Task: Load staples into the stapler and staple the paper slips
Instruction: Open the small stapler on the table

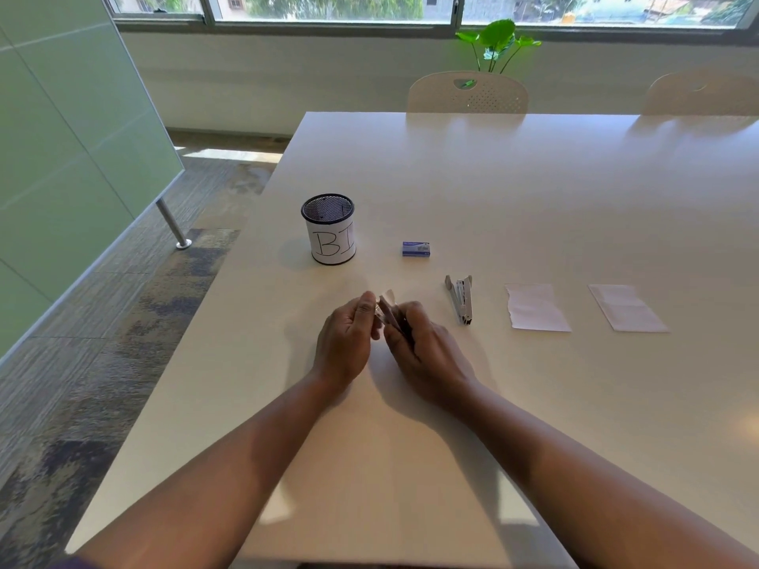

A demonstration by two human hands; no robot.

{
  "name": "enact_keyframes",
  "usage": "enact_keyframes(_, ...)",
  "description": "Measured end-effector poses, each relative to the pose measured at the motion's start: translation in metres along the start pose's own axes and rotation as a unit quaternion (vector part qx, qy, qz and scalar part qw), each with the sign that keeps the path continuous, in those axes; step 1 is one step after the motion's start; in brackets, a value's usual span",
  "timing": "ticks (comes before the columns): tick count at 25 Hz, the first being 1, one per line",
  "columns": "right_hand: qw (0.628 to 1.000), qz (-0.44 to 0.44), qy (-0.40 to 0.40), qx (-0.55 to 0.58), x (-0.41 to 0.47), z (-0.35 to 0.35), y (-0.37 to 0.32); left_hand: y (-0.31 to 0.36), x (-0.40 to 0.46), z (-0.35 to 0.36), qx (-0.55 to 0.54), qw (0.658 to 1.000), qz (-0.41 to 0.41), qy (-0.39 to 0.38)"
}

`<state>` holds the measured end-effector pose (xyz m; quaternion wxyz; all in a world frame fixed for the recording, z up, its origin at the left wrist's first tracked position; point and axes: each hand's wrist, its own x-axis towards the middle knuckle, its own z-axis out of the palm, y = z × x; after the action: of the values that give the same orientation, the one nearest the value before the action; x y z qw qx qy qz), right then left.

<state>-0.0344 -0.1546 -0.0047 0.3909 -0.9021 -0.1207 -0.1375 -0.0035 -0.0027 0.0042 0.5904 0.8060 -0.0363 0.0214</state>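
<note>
Smooth, semi-gloss white bench (493, 190); bright metal stapler (461, 298); black wire-mesh metal cup (328, 228) wrapped in white paper; matt paper slips (536, 307); glossy blue cardboard staple box (416, 248).

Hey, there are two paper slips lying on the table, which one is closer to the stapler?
The left slip, the one with the wavy torn left edge. It lies just right of the stapler; the other slip lies farther right.
</note>
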Motion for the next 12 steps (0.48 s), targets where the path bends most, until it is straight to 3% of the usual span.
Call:
enact_keyframes(6,0.999,0.013,0.029,-0.007,0.0034,-0.0008,-0.0021,0.0026,-0.0023,-0.0016,0.042,0.998,0.052,-0.017)
enact_keyframes(12,0.998,-0.022,0.055,-0.028,0.0007,-0.0042,-0.0068,-0.0003,-0.0031,0.0017,0.088,0.994,0.054,0.023)
